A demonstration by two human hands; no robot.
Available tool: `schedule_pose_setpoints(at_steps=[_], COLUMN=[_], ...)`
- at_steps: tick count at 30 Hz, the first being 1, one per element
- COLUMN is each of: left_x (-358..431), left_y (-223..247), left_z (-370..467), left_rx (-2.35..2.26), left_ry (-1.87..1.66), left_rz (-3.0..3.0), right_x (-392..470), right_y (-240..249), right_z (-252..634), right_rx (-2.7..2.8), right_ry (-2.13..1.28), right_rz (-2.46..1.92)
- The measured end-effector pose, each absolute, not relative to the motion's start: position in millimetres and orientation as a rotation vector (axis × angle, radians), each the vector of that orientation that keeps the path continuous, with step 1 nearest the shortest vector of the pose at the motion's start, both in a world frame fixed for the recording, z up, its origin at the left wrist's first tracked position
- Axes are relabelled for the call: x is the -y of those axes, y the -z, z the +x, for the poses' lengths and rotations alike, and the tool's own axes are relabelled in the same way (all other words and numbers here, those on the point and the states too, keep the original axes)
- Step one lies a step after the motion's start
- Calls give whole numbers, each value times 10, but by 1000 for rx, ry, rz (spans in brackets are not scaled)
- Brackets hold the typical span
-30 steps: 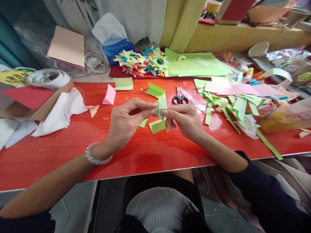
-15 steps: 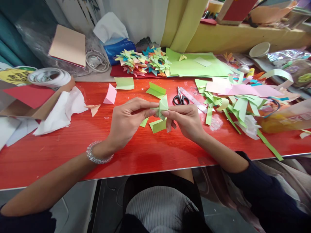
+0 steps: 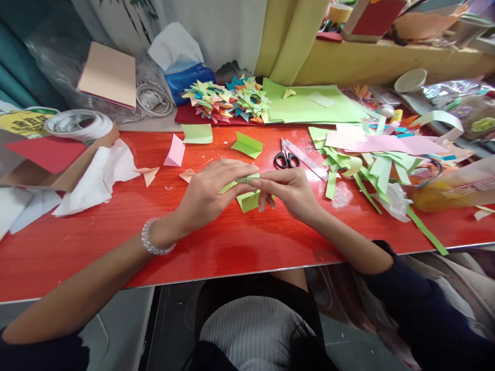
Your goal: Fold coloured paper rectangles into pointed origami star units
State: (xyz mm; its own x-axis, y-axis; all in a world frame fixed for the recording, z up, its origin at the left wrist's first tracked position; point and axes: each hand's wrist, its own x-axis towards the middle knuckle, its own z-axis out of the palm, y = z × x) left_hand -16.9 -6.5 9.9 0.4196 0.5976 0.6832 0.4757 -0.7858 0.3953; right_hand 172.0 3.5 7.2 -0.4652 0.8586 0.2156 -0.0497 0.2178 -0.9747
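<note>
A small piece of folded light green paper [image 3: 248, 179] is pinched between my two hands above the red table. My left hand [image 3: 212, 185] has its fingers over the top and its thumb below, hiding most of the paper. My right hand [image 3: 288, 188] grips the right end between thumb and forefinger, its other fingers curled under. Beneath the hands lies a creased green paper piece [image 3: 247, 202]. Just beyond them are another creased green piece [image 3: 247, 145], black-handled scissors [image 3: 286, 158] and a clear ruler [image 3: 307, 161].
Pink [image 3: 175, 151] and pale green [image 3: 197, 134] folded pieces lie farther left. Colourful folded-paper rings [image 3: 211, 100] and green sheets [image 3: 309, 103] line the back. Cut paper strips [image 3: 381, 167] pile up at right. A box with tape rolls [image 3: 79, 123] stands left.
My left hand has rolled over the folded paper, fingers now covering it. The paper has tipped from upright to flatter. An orange folded piece now shows beyond my left hand.
</note>
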Motion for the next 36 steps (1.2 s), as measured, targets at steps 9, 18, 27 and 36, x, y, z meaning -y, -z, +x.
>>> schedule_pose_setpoints(at_steps=[9, 18, 27, 36], left_x=[111, 126, 118, 124], left_y=[-134, -120, -178, -194], left_z=[-161, -114, -121, -116], left_rx=[-1196, -1227, -1212, -1191], left_ry=[-1365, -1310, -1170, -987], left_rz=[2249, 2155, 2042, 1906], right_x=[-76, -64, -63, -54], right_y=[-92, -29, -75, -20], right_z=[1735, 1706, 1707, 1724], right_rx=[1595, 1896, 1825, 2038], right_ry=[-1240, -1303, -1580, -1397], right_rz=[-795, -840, -813, -867])
